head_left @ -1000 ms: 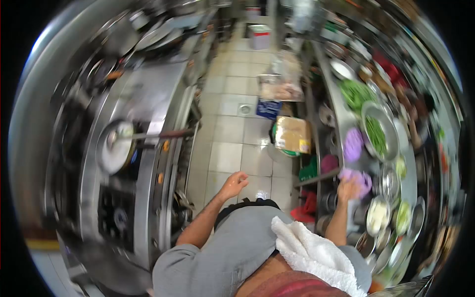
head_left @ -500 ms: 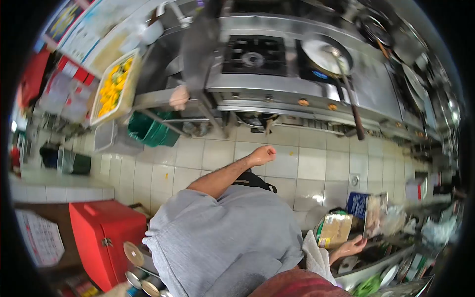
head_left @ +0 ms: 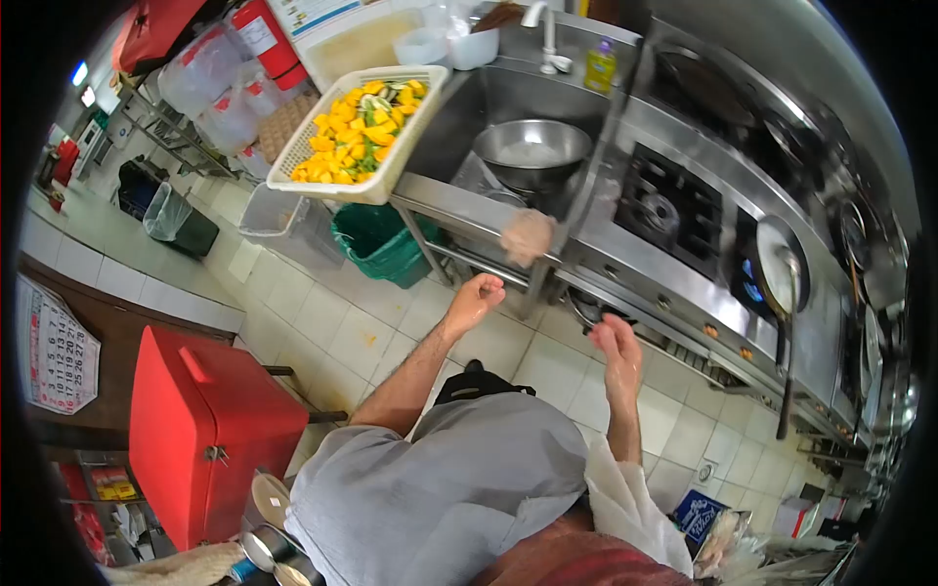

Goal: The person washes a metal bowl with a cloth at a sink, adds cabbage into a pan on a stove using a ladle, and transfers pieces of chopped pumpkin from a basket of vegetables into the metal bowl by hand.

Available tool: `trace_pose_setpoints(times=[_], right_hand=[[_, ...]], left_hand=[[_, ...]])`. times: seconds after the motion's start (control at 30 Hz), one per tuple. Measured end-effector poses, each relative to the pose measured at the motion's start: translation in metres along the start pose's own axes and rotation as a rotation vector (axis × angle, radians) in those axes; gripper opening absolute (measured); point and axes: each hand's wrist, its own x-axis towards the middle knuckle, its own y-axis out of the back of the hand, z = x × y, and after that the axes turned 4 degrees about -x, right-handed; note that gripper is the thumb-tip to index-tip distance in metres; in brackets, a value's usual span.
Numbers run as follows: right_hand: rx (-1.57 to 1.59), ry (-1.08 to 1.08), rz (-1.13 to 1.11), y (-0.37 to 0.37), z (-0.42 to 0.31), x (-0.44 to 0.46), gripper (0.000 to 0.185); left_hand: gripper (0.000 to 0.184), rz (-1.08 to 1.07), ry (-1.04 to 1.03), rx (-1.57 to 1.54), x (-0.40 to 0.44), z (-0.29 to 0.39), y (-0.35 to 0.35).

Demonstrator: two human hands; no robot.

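Note:
My left hand (head_left: pixel 476 298) is raised in front of my body with its fingers curled in, and nothing shows in it. Level with it on the other side, my right hand (head_left: pixel 618 350) is held up with its fingers loosely apart and no object visible in them. Both hands are in the air, apart from any surface. Just beyond them a crumpled pinkish cloth (head_left: pixel 528 237) hangs over the front rail of the steel sink (head_left: pixel 445 200). Inside the sink stands a wide metal bowl (head_left: pixel 532 146). A cream plastic basket (head_left: pixel 283 178) of cut yellow and green vegetables sits at the sink's left.
Right of the sink, the stove (head_left: pixel 674 230) carries a frying pan (head_left: pixel 782 264) with a ladle in it, over a blue flame. A green bin (head_left: pixel 376 244) and a grey tub (head_left: pixel 274 223) stand below the basket. At my left is a red cooler box (head_left: pixel 210 430).
My view has swung left towards the sink and basket. The right hand has come from beside the right-hand shelf to in front of me. My left hand is raised, still curled.

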Motion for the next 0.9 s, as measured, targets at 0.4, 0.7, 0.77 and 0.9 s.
trace_pose_setpoints(times=[0.4, 0.7, 0.77, 0.9], right_hand=[[0.365, -0.019, -0.053, -0.217, -0.075, 0.351, 0.034], [-0.138, -0.132, 0.249, -0.210, -0.022, 0.621, 0.048], [-0.168, -0.121, 0.306, -0.211, -0.019, 0.649, 0.054], [-0.010, -0.212, 0.212, -0.200, -0.017, 0.697, 0.067]], left_hand=[[0.025, 0.097, -0.107, -0.101, 0.063, 0.061, 0.121], [0.023, -0.013, 0.005, -0.165, 0.177, 0.074, 0.118], [0.029, -0.045, 0.029, -0.196, 0.231, 0.069, 0.112], [0.053, 0.284, 0.389, -0.385, 0.337, 0.042, 0.093]])
